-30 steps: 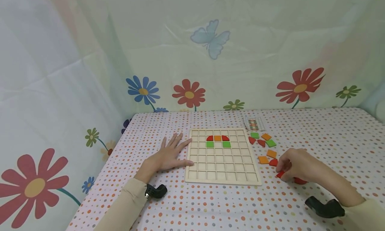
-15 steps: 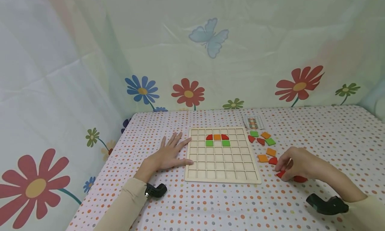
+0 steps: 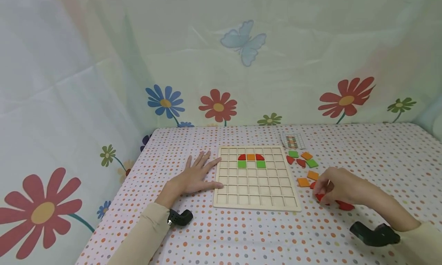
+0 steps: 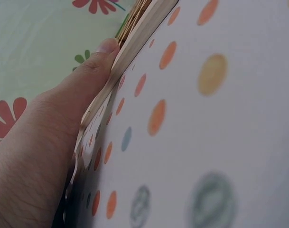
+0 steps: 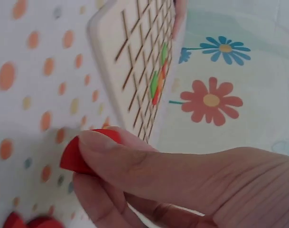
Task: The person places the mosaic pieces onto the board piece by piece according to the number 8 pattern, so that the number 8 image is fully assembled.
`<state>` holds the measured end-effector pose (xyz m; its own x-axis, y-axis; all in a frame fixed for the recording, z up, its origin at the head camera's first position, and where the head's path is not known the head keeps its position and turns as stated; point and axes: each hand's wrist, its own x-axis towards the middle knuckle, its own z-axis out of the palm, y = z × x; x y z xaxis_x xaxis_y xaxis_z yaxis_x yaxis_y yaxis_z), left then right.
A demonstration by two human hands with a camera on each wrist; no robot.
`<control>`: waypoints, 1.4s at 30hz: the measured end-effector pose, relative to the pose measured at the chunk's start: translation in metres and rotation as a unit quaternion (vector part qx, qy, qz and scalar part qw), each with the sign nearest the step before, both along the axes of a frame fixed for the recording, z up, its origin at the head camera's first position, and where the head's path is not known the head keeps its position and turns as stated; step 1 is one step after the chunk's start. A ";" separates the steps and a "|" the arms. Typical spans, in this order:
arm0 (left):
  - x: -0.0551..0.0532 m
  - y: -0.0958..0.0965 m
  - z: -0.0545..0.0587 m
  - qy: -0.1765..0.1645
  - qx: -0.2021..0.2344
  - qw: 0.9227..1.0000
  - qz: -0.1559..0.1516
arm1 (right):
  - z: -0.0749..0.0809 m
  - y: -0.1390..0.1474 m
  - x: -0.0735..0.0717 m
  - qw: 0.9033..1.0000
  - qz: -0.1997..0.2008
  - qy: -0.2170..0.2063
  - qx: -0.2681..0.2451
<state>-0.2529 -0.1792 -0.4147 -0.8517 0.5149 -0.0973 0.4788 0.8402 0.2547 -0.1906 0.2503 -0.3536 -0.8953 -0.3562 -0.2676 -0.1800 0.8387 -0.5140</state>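
Observation:
My right hand (image 3: pixel 340 186) pinches a red quarter-round tile (image 5: pixel 77 157) between thumb and fingers, to the right of a wooden grid board (image 3: pixel 257 190). More red tiles (image 3: pixel 345 206) lie beside and partly under this hand. My left hand (image 3: pixel 193 176) lies spread at the board's left edge, its thumb and a fingertip on the rim; in the left wrist view the thumb (image 4: pixel 94 64) touches the wooden edge. Toward the board's far side, two red pieces flank an orange square (image 3: pixel 250 157), with two green squares (image 3: pixel 242 164) in the row below.
Right of the board lie loose tiles: orange squares (image 3: pixel 304 182), green squares (image 3: pixel 312 163) and red pieces (image 3: pixel 301 163). Behind them is a small pattern card (image 3: pixel 292 141). A dotted cloth (image 3: pixel 221 238) covers the table, and a flowered curtain (image 3: pixel 193 58) hangs behind.
My right hand has shifted slightly toward the board, lifting the red tile that lay under its fingertips. The left hand stays at the board's edge.

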 end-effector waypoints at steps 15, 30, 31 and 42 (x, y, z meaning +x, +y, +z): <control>-0.002 0.000 0.000 -0.004 -0.009 1.000 0.001 | 0.014 -0.102 -0.040 0.979 0.064 0.138 -0.134; -0.001 0.001 -0.002 -0.003 0.000 1.000 0.004 | -0.025 -0.141 -0.070 0.968 0.089 0.112 -0.207; -0.001 0.001 -0.002 -0.002 0.001 1.000 0.003 | -0.025 -0.141 -0.071 0.968 0.088 0.106 -0.209; -0.001 0.000 -0.002 -0.001 0.000 1.000 0.001 | -0.020 -0.142 -0.083 0.981 0.091 0.034 -0.168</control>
<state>-0.2537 -0.1796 -0.4165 -0.8524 0.5132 -0.1001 0.4765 0.8413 0.2554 -0.2740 0.1086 -0.3731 -0.8200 -0.5702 -0.0489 -0.3550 0.5738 -0.7380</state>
